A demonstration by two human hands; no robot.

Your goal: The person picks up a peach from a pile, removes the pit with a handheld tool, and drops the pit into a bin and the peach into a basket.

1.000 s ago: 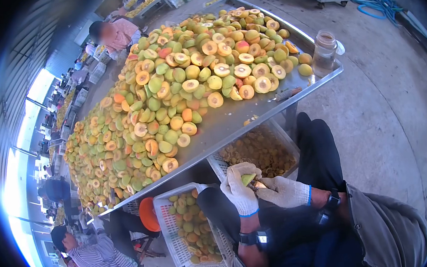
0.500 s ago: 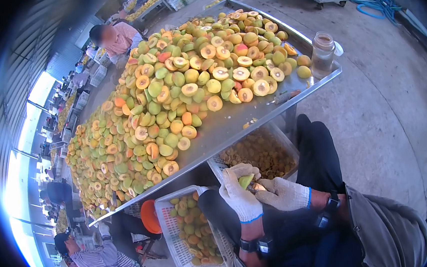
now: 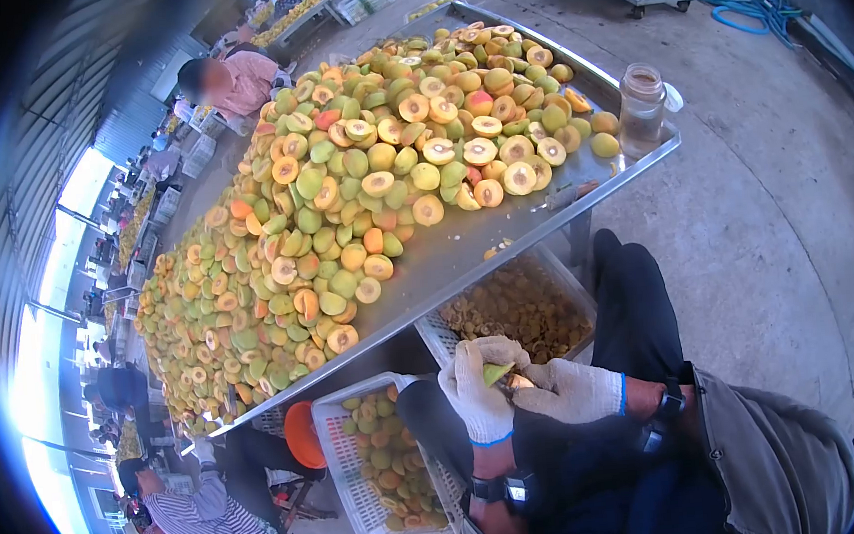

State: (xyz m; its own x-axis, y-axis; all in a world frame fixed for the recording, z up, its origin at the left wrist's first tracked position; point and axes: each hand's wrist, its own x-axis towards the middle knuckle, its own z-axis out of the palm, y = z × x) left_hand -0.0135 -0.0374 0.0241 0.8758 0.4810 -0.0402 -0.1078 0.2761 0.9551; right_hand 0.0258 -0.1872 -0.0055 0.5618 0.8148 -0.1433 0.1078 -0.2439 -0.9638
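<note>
My left hand [image 3: 479, 388], in a white knitted glove, is closed around a green-skinned peach half [image 3: 497, 373]. My right hand [image 3: 575, 392], gloved the same way, has its fingers pinched against the fruit's cut side. Something small and shiny shows at the right fingertips, too hidden to name. Both hands are above my lap, just in front of a crate [image 3: 584, 307] of brown stones and scraps. Beyond them a metal table [image 3: 428, 274] bears a large heap of halved peaches [image 3: 377, 183], green to orange, many showing stones in their cut faces.
A white crate [image 3: 335, 475] of fruit halves stands left of my knee, near an orange stool seat [image 3: 304, 434]. A clear jar [image 3: 642, 109] is at the table's right corner. One co-worker [image 3: 205, 510] sits at left, another [image 3: 237, 81] across the table. A blue hose [image 3: 742, 3] lies back right.
My hands stay together around the peach half, which has turned slightly; less of it shows between the left fingers. The co-worker in stripes has shifted a little.
</note>
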